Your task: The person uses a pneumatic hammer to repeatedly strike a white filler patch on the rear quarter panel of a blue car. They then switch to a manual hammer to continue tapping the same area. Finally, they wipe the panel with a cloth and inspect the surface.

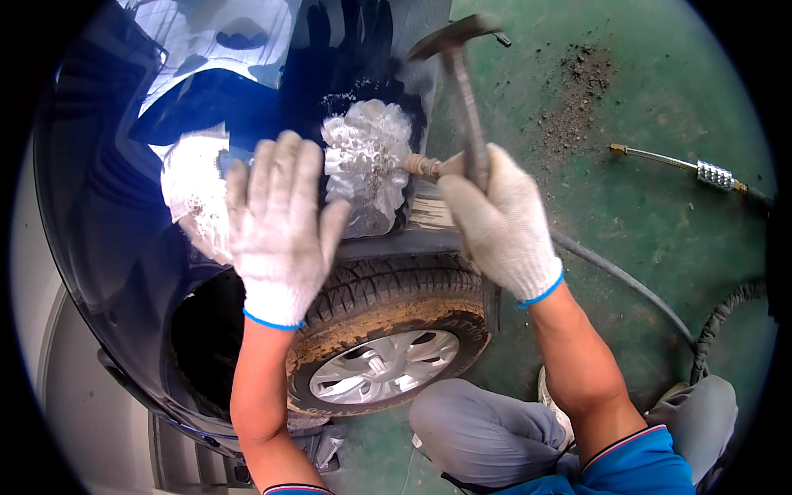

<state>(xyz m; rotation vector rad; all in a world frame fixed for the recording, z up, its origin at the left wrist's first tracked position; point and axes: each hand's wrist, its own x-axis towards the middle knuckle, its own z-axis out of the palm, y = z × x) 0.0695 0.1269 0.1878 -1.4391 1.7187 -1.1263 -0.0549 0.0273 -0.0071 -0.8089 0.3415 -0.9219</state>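
Observation:
My left hand, in a white knitted glove with a blue cuff, lies with fingers stretched on the dark blue car body panel. It is between two bare, whitish filler-like patches, the left patch and the right patch. My right hand, gloved alike, is closed around the shaft of a hammer, whose slightly blurred head points up and away. A brown, ringed, rod-like piece shows between the right hand and the right patch; I cannot tell whether the hand holds it.
Below the panel is a muddy tire with a silver wheel. On the green floor lie dark crumbs of dirt, a metal-tipped hose fitting and a grey hose. My bent knees are at lower right.

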